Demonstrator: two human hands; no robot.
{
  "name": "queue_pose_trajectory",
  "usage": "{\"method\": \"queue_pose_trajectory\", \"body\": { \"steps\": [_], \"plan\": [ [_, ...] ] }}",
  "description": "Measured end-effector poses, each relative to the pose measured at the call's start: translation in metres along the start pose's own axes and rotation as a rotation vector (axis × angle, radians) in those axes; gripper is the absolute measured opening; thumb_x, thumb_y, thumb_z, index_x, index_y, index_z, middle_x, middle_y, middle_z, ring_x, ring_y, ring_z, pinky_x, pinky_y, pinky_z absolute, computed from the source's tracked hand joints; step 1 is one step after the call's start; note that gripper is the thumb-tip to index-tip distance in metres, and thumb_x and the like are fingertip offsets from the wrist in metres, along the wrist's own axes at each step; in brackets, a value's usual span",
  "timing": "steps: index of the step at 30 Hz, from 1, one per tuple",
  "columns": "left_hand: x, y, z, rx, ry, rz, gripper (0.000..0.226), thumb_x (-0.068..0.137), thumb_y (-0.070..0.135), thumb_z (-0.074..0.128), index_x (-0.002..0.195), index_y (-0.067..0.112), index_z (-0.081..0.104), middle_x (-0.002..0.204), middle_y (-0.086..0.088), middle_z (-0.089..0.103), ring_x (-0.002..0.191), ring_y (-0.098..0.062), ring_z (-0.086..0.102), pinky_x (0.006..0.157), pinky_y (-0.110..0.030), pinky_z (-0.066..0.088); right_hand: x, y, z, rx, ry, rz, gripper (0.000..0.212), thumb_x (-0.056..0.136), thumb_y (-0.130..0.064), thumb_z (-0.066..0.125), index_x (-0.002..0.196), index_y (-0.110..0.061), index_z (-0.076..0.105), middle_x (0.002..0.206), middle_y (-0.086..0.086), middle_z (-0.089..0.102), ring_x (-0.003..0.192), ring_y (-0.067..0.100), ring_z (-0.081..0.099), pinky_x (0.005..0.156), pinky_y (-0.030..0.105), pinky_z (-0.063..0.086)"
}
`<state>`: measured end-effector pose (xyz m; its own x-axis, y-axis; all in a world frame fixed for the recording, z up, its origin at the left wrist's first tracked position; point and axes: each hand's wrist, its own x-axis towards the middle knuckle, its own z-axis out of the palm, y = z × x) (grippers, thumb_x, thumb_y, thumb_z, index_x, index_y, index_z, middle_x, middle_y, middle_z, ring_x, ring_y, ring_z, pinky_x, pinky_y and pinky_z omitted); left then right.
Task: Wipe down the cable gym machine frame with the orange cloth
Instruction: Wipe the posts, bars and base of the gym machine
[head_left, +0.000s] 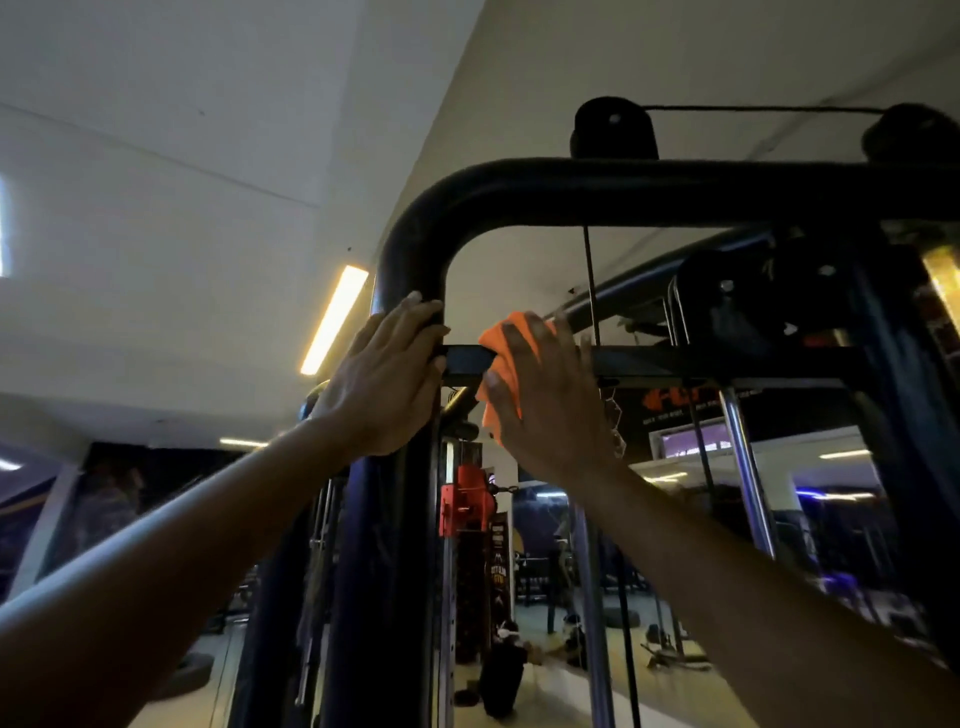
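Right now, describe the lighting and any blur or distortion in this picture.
Head view: dim overall, so the black frame reads nearly as a silhouette; the ceiling light strip glares; wide-angle bending stretches both forearms; the orange cloth under the right hand stays vivid; the background floor is soft.

Bright orange cloth (501, 364), plain, no pattern, vivid against the black machine frame (571, 189). The crossbar (727, 364) is black too, and so are the pulleys (613, 127) up top. There's a red block (467, 499) lower down, chrome silver guide rods (745, 467), a warm yellow ceiling light (335, 319), and an off-white ceiling (182, 156).
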<state>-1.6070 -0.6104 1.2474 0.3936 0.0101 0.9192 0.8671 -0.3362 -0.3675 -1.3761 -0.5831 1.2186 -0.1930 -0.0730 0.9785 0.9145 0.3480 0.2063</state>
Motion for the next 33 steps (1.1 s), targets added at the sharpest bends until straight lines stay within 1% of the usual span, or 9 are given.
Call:
{"method": "queue_pose_trajectory", "body": {
  "steps": [4,9,13,16,20,23,26,28,33],
  "plan": [
    [-0.005,-0.004,0.009,-0.079,0.074,0.012,0.056,0.112,0.043,0.03,0.157,0.016,0.049,0.173,-0.006,0.03,0.166,-0.022,0.009,0.132,-0.056,0.019,0.009,-0.03,0.019,-0.076,0.022,-0.07,0.055,0.117,-0.048,0.032,0.17,-0.032,0.027,0.175,0.008,0.027,0.166,0.035,0.013,0.133,0.063,0.006],
    [-0.005,-0.009,0.019,-0.125,0.088,0.006,0.059,0.112,0.048,0.025,0.154,0.018,0.052,0.175,-0.002,0.023,0.166,-0.017,-0.001,0.132,-0.058,0.015,-0.001,0.001,0.003,-0.175,0.083,-0.037,0.054,0.115,-0.05,0.032,0.165,-0.031,0.037,0.169,0.007,0.041,0.158,0.031,0.035,0.132,0.066,0.01],
    [-0.004,-0.013,0.025,-0.127,0.123,0.02,0.059,0.112,0.048,0.024,0.152,0.017,0.053,0.175,-0.003,0.025,0.166,-0.016,-0.001,0.133,-0.057,0.013,-0.001,-0.013,0.012,-0.054,0.116,0.108,0.052,0.115,-0.048,0.031,0.162,-0.028,0.043,0.168,0.005,0.04,0.162,0.031,0.027,0.132,0.063,0.014],
    [-0.003,-0.012,0.025,-0.136,0.13,0.01,0.06,0.112,0.05,0.023,0.156,0.02,0.049,0.176,-0.002,0.022,0.166,-0.015,-0.004,0.134,-0.053,0.008,0.004,-0.043,0.026,-0.011,0.088,-0.037,0.051,0.116,-0.041,0.039,0.164,-0.025,0.039,0.17,0.007,0.038,0.163,0.033,0.023,0.134,0.059,0.013],
    [-0.006,-0.009,0.023,-0.135,0.151,-0.017,0.054,0.114,0.047,0.029,0.157,0.02,0.048,0.177,0.0,0.018,0.164,-0.01,-0.012,0.132,-0.042,-0.003,0.008,-0.02,0.005,-0.152,0.05,-0.14,0.055,0.114,-0.047,0.036,0.163,-0.022,0.042,0.165,0.008,0.047,0.155,0.032,0.04,0.132,0.063,0.017],
    [-0.008,-0.006,0.021,-0.142,0.148,-0.027,0.051,0.114,0.042,0.036,0.158,0.02,0.047,0.178,0.001,0.016,0.162,-0.008,-0.016,0.13,-0.038,-0.007,0.002,0.012,-0.011,-0.13,0.113,0.035,0.052,0.115,-0.05,0.03,0.157,-0.025,0.05,0.158,0.005,0.054,0.149,0.027,0.048,0.132,0.055,0.01],
    [-0.01,-0.004,0.018,-0.145,0.135,-0.043,0.053,0.112,0.042,0.041,0.161,0.02,0.044,0.179,0.002,0.011,0.165,-0.013,-0.012,0.131,-0.041,-0.004,0.002,0.003,-0.005,-0.057,0.114,0.127,0.05,0.114,-0.05,0.031,0.154,-0.027,0.05,0.159,0.004,0.051,0.151,0.028,0.043,0.133,0.056,0.017],
    [-0.01,-0.002,0.017,-0.153,0.14,-0.064,0.056,0.112,0.042,0.043,0.163,0.02,0.039,0.18,0.001,0.006,0.164,-0.012,-0.014,0.131,-0.04,-0.004,0.007,-0.02,0.005,-0.038,0.071,0.062,0.048,0.115,-0.048,0.034,0.157,-0.027,0.046,0.163,0.003,0.046,0.156,0.028,0.036,0.13,0.06,0.025],
    [-0.01,0.001,0.015,-0.154,0.117,-0.098,0.061,0.112,0.046,0.039,0.168,0.022,0.03,0.18,0.002,0.001,0.16,-0.008,-0.02,0.13,-0.038,-0.008,0.009,-0.026,0.006,-0.088,0.037,-0.073,0.053,0.115,-0.047,0.036,0.162,-0.026,0.042,0.167,0.005,0.045,0.158,0.029,0.035,0.132,0.062,0.017]
  ]
}}
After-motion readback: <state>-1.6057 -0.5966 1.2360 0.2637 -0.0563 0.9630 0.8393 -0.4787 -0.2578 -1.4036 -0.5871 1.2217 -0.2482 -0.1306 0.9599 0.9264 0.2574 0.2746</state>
